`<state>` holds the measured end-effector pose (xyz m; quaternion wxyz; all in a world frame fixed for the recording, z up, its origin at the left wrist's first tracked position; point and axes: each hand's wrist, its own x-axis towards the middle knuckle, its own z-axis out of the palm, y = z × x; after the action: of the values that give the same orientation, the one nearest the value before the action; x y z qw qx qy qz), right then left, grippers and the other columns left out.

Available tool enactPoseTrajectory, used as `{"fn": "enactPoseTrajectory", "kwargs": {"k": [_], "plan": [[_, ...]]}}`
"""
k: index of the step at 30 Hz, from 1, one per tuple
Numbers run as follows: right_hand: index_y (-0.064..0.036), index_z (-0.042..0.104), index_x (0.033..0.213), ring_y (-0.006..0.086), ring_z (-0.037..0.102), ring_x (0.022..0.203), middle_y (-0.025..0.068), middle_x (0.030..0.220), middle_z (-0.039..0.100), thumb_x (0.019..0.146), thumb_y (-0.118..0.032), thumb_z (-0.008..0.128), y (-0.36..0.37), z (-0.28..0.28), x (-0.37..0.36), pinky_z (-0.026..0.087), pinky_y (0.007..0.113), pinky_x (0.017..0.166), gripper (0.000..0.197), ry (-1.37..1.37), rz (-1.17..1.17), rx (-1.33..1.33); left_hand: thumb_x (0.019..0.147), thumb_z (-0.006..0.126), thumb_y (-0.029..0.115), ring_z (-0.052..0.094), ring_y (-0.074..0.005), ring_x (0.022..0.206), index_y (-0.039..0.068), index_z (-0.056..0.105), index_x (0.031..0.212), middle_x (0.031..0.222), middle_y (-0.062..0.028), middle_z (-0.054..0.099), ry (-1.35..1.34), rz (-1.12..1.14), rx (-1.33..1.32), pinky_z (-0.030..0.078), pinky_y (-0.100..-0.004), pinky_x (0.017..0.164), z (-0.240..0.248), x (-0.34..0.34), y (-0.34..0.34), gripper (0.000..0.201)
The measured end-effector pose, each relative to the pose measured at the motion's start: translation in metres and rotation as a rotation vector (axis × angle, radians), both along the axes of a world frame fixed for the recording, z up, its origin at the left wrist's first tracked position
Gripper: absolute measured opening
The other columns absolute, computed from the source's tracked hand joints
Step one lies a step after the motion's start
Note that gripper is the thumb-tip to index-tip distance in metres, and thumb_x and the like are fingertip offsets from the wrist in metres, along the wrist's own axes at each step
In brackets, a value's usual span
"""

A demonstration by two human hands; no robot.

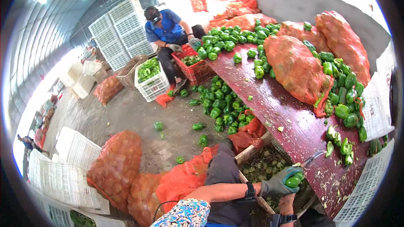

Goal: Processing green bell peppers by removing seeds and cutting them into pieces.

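My left hand (272, 185), in a grey glove, is closed around a green bell pepper (294, 180) above a crate at the table's near edge. My right hand (290, 170) overlaps it and is partly hidden by the left glove and the pepper. From the right hand's top juts a thin metal tool (314, 157) with a pale handle and a curved end; it appears gripped there. Below both hands, the wood-rimmed crate (249, 154) holds pale green pepper scraps. Several cut peppers (346, 148) lie on the red table (290, 122) beyond the tool.
Full orange mesh sacks (290, 65) and loose peppers (341, 85) cover the table's far side. More peppers (219, 101) lie on the floor. A co-worker (168, 27) sits behind a red crate (198, 72) and a white crate (152, 89). Sacks (120, 164) stand at my left.
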<state>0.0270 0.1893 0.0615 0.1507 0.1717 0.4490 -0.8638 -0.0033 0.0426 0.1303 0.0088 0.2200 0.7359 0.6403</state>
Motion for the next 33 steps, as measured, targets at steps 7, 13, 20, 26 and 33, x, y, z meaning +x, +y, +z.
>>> {"fn": "enactPoseTrajectory", "kwargs": {"k": [7,13,20,26,33], "plan": [[-0.0002,0.045,0.138,0.0224,0.064,0.102,0.0120,0.119,0.062,0.100,-0.028,0.049,-0.002,0.012,-0.021,0.058,0.035,0.078,0.047,0.299,0.050,0.249,0.086,0.074,0.028,0.056,-0.0231,0.105,0.008,0.046,0.140,0.109,-0.0075,0.060,-0.199,0.222,0.318,0.043,-0.0362,0.099,-0.004,-0.009,0.013,0.064],[-0.0029,0.049,0.132,0.0139,0.064,0.072,0.0086,0.096,0.063,0.099,-0.020,0.047,-0.029,0.093,-0.027,0.054,0.026,0.057,0.036,0.348,0.199,0.177,0.095,0.055,0.040,0.061,-0.0165,0.098,0.014,0.054,0.118,0.107,-0.0041,0.061,-0.140,0.233,0.662,0.054,-0.0351,0.083,0.010,-0.036,-0.053,0.034],[-0.0084,0.047,0.130,0.0316,0.065,0.090,0.0168,0.107,0.063,0.083,-0.005,0.066,0.060,0.082,-0.089,0.057,0.038,0.070,0.050,0.588,-0.071,1.237,0.091,0.066,0.038,0.054,-0.0210,0.120,0.019,0.036,0.141,0.133,-0.0061,0.051,-0.508,0.073,0.853,0.052,-0.0420,0.097,-0.013,-0.040,-0.040,0.061],[-0.0070,0.051,0.125,0.0327,0.056,0.108,0.0163,0.115,0.057,0.081,-0.012,0.072,0.063,0.109,-0.094,0.046,0.044,0.093,0.049,0.985,-0.154,1.662,0.096,0.059,0.041,0.057,-0.0213,0.118,0.018,0.051,0.131,0.121,-0.0044,0.060,-0.787,-0.227,1.299,0.049,-0.0423,0.102,0.055,-0.020,-0.034,0.043],[-0.0083,0.060,0.094,0.0225,0.057,0.074,0.0067,0.076,0.053,0.079,-0.016,0.070,-0.021,0.140,-0.066,0.043,0.038,0.064,0.020,1.230,0.168,1.767,0.097,0.057,0.045,0.060,-0.0151,0.107,0.017,0.057,0.126,0.116,-0.0007,0.062,-0.772,-0.083,1.203,0.048,-0.0305,0.097,0.034,-0.019,-0.024,0.039]]}}
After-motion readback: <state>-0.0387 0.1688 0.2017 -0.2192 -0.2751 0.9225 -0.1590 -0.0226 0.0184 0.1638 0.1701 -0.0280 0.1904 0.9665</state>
